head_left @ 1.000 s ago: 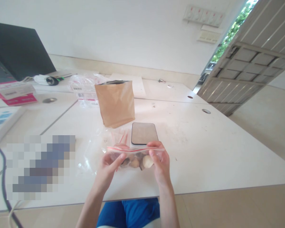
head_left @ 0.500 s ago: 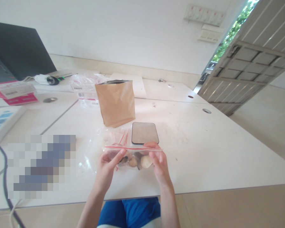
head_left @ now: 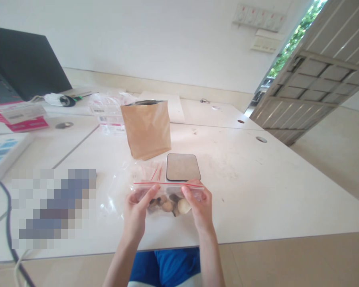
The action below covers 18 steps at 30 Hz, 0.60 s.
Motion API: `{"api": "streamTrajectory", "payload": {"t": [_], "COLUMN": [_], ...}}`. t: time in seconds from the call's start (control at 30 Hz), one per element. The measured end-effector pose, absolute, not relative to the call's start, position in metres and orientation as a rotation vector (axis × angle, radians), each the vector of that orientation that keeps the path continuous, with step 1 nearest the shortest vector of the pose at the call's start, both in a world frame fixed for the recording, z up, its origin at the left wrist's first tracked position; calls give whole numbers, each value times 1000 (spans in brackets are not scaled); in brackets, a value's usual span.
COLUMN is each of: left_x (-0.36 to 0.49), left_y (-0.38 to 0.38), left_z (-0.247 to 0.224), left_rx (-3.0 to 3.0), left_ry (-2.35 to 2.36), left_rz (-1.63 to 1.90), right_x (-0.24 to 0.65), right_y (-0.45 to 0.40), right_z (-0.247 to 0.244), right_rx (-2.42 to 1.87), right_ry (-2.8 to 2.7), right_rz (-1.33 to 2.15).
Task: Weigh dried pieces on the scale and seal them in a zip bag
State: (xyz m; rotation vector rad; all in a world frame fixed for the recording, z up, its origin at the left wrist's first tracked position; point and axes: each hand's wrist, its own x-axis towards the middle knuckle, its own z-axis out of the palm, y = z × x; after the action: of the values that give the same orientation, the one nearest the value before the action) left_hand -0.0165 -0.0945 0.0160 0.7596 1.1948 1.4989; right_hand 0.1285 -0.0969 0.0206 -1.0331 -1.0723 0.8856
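A clear zip bag (head_left: 167,205) with a red seal line along its top holds several pale and dark brown pieces. My left hand (head_left: 137,205) grips its left side, thumb on the front just under the seal. On the other side my right hand (head_left: 200,203) pinches the bag, its thumb also near the red line. Just beyond the bag lies a flat square scale-like plate (head_left: 183,166) with a dark rim. A brown paper pouch (head_left: 146,129) stands upright behind, its top open. More clear bags with red strips (head_left: 148,170) lie partly beneath the held bag.
White desk (head_left: 272,191) with round cable holes. Pink and white boxes (head_left: 26,115), a dark monitor (head_left: 30,63) and a white device (head_left: 58,99) are at the left. Plastic-wrapped packs (head_left: 109,113) stand left of the pouch. A cable (head_left: 8,215) runs down the left edge.
My right thumb has moved left and up along the bag, closer to the red seal line. The bag's contents hang slightly lower. The left hand keeps its hold.
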Motion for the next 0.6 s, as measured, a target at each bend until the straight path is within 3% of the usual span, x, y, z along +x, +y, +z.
{"api": "streamTrajectory", "payload": {"t": [0.6], "left_x": [-25], "left_y": [-99], "left_z": [15], "left_rx": [951], "left_ry": [1036], "left_rz": [1296], "right_x": [131], "right_y": [-99], "right_z": [21], "right_rx": [-914], "right_ry": [-1153], "right_rz": [1125]}}
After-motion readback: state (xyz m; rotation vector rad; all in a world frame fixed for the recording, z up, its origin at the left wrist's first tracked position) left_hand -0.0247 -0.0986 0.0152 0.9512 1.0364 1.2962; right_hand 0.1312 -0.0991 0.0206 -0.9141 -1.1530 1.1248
